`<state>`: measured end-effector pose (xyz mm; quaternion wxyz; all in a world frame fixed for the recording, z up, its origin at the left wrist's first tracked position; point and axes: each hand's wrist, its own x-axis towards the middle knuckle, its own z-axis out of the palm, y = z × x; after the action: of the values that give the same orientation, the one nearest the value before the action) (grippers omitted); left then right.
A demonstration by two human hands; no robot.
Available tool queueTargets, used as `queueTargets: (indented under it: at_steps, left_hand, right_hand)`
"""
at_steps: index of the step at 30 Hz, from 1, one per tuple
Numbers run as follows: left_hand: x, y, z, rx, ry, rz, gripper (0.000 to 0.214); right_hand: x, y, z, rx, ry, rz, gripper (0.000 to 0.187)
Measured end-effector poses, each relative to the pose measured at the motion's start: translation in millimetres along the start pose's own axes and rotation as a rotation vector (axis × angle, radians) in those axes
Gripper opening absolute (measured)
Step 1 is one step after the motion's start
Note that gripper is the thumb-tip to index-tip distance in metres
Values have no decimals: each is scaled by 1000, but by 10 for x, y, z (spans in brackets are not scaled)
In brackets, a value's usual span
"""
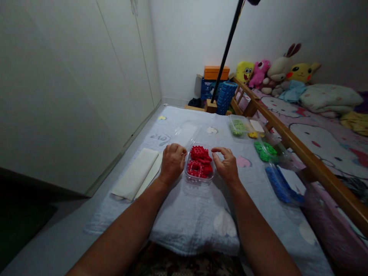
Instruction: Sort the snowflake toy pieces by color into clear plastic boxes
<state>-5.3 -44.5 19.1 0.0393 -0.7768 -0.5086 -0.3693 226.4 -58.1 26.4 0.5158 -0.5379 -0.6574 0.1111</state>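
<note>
A clear plastic box full of red interlocking toy pieces sits between my hands on the cloth-covered table. At its left side, my left hand is closed with curled fingers. Its fingertips are partly hidden beside the rim, so what they hold, if anything, cannot be made out. My right hand is by the right rim, thumb and index finger curved with a gap between them and nothing visible inside. Just behind the box lies a clear lid with a white label.
Folded cream cloth lies at left. Along the right edge are clear boxes of light green pieces, yellow pieces, green pieces and blue pieces. A wooden bed rail borders that side; a black pole rises behind the table.
</note>
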Motion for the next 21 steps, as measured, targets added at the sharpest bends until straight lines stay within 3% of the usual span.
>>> queueTargets:
  at_steps: [2,7,10,16,21]
  left_hand:
    - [-14,43,-26,-9,47,77,15]
    - [-35,181,-128,-6,132,247,19]
    - [-47,269,-185,-23,170,342,19]
    - [-75,381,-197,-67,128,423,16]
    - [-104,428,-168,-89,100,440,14]
  right_hand:
    - [0,-47,13,75,-7,62,24]
    - [14,-181,52,272,-34,265,71]
    - [20,-257,63,362,-37,350,90]
    - [30,-364,69,607,8,414,98]
    - [49,-350,54,696,-17,426,88]
